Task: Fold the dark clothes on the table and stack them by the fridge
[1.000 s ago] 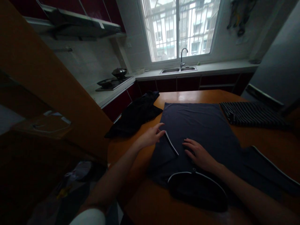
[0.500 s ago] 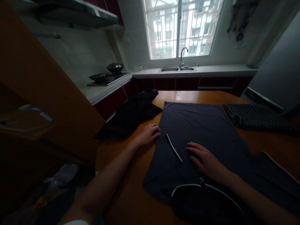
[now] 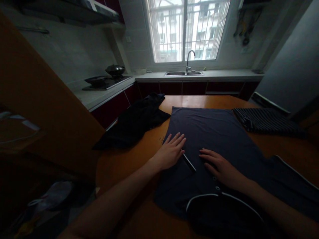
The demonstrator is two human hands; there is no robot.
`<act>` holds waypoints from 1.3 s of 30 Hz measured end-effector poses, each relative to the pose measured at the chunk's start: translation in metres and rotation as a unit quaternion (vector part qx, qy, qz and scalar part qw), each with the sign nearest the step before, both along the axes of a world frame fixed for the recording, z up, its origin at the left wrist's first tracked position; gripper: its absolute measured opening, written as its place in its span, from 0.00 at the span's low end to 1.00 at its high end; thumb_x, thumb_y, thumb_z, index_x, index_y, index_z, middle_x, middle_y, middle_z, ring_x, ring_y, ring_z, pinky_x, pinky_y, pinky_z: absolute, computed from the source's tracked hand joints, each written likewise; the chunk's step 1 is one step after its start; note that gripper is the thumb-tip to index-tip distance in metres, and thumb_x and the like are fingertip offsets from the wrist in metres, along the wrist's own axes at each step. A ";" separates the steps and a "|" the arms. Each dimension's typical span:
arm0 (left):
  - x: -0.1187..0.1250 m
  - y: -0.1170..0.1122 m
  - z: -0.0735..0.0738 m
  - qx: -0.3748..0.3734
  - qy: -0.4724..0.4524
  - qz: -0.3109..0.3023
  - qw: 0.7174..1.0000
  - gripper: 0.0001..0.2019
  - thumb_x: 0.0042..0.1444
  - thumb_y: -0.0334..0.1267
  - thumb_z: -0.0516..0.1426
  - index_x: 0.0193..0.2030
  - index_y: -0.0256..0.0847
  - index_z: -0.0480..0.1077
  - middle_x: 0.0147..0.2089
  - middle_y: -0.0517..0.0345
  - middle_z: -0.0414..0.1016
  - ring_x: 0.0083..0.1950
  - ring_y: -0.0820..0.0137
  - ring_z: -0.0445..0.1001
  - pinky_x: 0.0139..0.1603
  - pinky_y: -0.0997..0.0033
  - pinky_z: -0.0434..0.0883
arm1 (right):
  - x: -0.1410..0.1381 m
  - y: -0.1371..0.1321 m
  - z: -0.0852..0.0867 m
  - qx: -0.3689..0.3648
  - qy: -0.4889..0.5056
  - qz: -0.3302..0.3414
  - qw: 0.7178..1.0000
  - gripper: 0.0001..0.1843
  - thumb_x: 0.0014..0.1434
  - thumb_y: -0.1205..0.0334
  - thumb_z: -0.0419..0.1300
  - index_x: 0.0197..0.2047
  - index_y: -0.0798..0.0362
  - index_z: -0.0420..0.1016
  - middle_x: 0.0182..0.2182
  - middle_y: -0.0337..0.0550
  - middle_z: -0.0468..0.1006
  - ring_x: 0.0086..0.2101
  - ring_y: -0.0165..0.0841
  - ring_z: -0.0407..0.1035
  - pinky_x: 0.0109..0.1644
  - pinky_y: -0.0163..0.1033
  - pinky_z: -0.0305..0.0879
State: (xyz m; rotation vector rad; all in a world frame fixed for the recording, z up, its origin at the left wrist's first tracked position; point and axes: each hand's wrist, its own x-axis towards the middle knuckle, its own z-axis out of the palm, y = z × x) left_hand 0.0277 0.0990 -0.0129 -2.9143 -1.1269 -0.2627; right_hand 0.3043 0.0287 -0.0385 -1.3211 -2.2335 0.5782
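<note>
L hand (image 3: 171, 151) is lying palm-down, fingers a bit spread, on the L side of the dk blue-grey polo shirt (image 3: 206, 129), covering the upper end of a white-edged sleeve band (image 3: 189, 163); it's prob. pressing the cloth flat. R hand (image 3: 221, 167) is resting nr the shirt's middle, fingers loosely bent & thumb apart, nothing visibly pinched, prob. steadying fabric beside the buttons (image 3: 217, 188). Shirt is lying spread on the wooden tbl (image 3: 139, 149), collar (image 3: 224, 215) at the near side, likely putting both sides w/in reach. Around it: a black garment (image 3: 137, 121) is lying rumpled to the L, nr but apart; a striped cloth (image 3: 269, 121) is sitting just beside the shirt's far R edge, leaving little room there. R forearm (image 3: 269, 199) is crossing the shirt & hiding part. Behind, a lidded wok (image 3: 115, 70) is standing on the hob (image 3: 109, 83), & the sink (image 3: 175, 73) is sitting below the window (image 3: 169, 36), well apart from the hands.
</note>
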 end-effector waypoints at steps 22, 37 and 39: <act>0.015 -0.020 -0.024 -0.051 -0.027 0.089 0.994 0.37 0.66 0.64 0.45 0.75 0.45 0.51 0.77 0.44 0.47 0.78 0.45 0.38 0.72 0.34 0.44 | -0.002 -0.001 0.007 -0.014 0.042 0.008 0.999 0.21 0.66 0.64 0.57 0.61 0.48 0.73 0.66 0.48 0.67 0.65 0.41 0.60 0.70 0.54 0.57; 0.015 -0.008 -0.032 -0.008 0.020 0.096 0.995 0.34 0.67 0.58 0.45 0.74 0.46 0.55 0.77 0.48 0.48 0.77 0.48 0.42 0.71 0.36 0.47 | 0.147 -0.034 0.069 0.066 0.014 -0.418 0.906 0.17 0.63 0.60 0.57 0.52 0.54 0.79 0.49 0.51 0.81 0.49 0.41 0.75 0.58 0.47 0.69; 0.014 -0.004 -0.035 -0.004 0.024 0.097 0.995 0.34 0.66 0.58 0.44 0.74 0.44 0.55 0.77 0.47 0.48 0.77 0.47 0.42 0.71 0.36 0.48 | 0.179 -0.053 0.057 0.055 -0.046 -0.477 0.876 0.18 0.62 0.62 0.57 0.52 0.57 0.79 0.52 0.54 0.79 0.52 0.43 0.73 0.61 0.47 0.66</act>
